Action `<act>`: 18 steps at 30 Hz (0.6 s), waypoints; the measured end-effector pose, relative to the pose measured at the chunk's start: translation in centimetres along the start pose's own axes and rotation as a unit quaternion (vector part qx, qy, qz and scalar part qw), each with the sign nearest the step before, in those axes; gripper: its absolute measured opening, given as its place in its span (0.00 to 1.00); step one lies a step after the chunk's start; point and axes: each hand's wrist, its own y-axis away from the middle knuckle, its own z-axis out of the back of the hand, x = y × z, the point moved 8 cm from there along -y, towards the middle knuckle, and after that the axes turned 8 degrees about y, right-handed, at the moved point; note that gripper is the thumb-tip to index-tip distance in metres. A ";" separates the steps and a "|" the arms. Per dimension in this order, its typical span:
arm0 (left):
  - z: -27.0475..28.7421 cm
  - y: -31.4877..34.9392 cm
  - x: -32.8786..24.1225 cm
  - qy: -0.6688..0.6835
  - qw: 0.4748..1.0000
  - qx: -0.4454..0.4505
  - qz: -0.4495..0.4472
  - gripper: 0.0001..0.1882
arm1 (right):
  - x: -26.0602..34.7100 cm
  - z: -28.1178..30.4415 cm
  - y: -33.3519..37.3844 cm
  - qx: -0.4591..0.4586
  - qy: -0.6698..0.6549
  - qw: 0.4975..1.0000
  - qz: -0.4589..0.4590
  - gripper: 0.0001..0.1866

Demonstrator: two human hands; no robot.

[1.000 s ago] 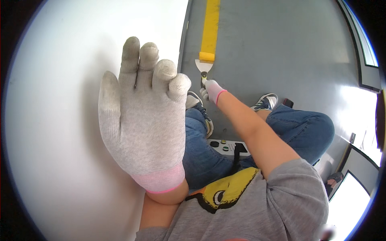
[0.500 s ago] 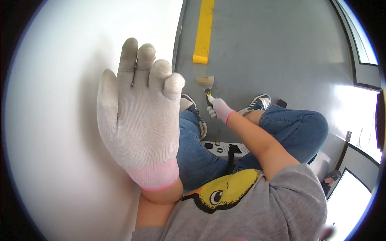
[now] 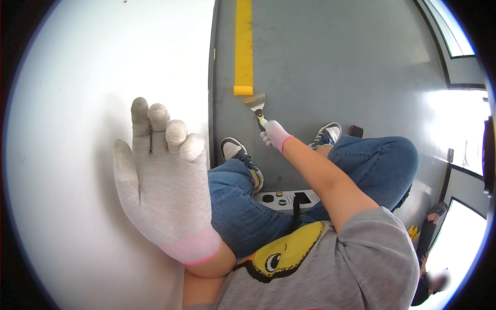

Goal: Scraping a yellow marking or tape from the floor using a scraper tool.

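Note:
My left hand (image 3: 165,181), in a pale glove with a pink cuff and dirty fingertips, is raised at the white wall with its fingers apart; it holds nothing. In a matching glove, my right hand (image 3: 275,135) grips the dark and yellow handle of a scraper (image 3: 256,103) between my feet. The scraper's wide metal blade lies at the near end of a yellow tape strip (image 3: 244,51) on the grey floor. That end of the strip is curled back in a fold or roll. Blade and curl look close together; whether they touch I cannot tell.
The white wall (image 3: 77,103) rises along the left, meeting the floor (image 3: 336,62) at a dark skirting edge. A white panel with knobs (image 3: 281,199) sits between my legs. A dark phone-like object (image 3: 356,131) lies beyond my right shoe. Another person (image 3: 431,281) is at the lower right.
The scraper blade has come closer to the curled tape end. The view has shifted, and my left hand appears lower, still spread. More of the other person shows at lower right.

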 end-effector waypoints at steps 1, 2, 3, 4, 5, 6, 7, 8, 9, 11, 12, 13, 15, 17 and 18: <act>0.1 0.0 -0.1 -0.001 1.000 -0.003 -0.003 0.26 | -1.2 0.0 0.1 0.002 0.003 1.000 -0.003 0.15; -0.1 -0.1 0.0 -0.004 1.000 0.004 0.003 0.27 | -2.6 -0.2 0.5 0.018 0.016 1.000 -0.009 0.15; -0.2 -0.2 0.0 -0.008 1.000 0.012 0.009 0.28 | -3.6 -0.8 0.8 0.036 0.030 0.999 -0.013 0.14; -0.1 -0.2 0.0 -0.010 1.000 0.009 0.005 0.28 | -4.5 -1.3 1.1 0.039 0.033 0.999 -0.016 0.14; -0.1 -0.1 0.2 -0.010 1.000 0.009 0.006 0.28 | -5.5 -1.6 1.5 0.033 0.027 0.999 -0.029 0.14; -0.1 -0.1 0.2 -0.010 1.000 0.009 0.006 0.28 | -6.1 -1.9 1.6 0.027 0.021 0.999 -0.042 0.14; -0.1 -0.2 0.0 -0.012 1.000 0.005 0.002 0.28 | -6.1 -2.3 1.1 0.031 0.024 0.998 -0.046 0.14; -0.4 -0.2 0.0 -0.009 1.000 0.011 0.012 0.28 | -5.4 -2.7 0.5 0.036 0.017 0.999 -0.029 0.15; -0.4 -0.3 0.3 -0.004 1.000 0.019 0.024 0.28 | -4.5 -3.0 -0.1 0.040 0.009 0.999 -0.011 0.15; -0.2 -0.1 0.2 -0.007 1.000 0.015 0.017 0.28 | -2.8 -3.7 -1.1 0.022 -0.006 0.999 -0.027 0.15; -0.2 -0.2 0.1 -0.008 1.000 0.015 0.010 0.28 | -1.5 -4.1 -1.4 0.013 -0.010 0.999 -0.036 0.14; -0.2 -0.3 0.0 -0.009 1.000 0.016 0.008 0.28 | 0.1 -4.2 -1.4 0.016 -0.034 0.999 -0.018 0.14; -0.2 -0.2 -0.2 -0.002 1.000 0.025 0.012 0.28 | 0.4 -5.3 -0.4 0.024 -0.045 0.996 -0.075 0.14; -0.2 -0.2 -0.6 -0.001 1.000 0.028 0.012 0.28 | 0.6 -6.0 0.1 0.031 -0.059 0.996 -0.065 0.14; -0.4 -0.2 -0.7 0.000 0.999 0.032 0.014 0.28 | 0.8 -6.1 0.3 0.038 -0.074 0.995 -0.054 0.14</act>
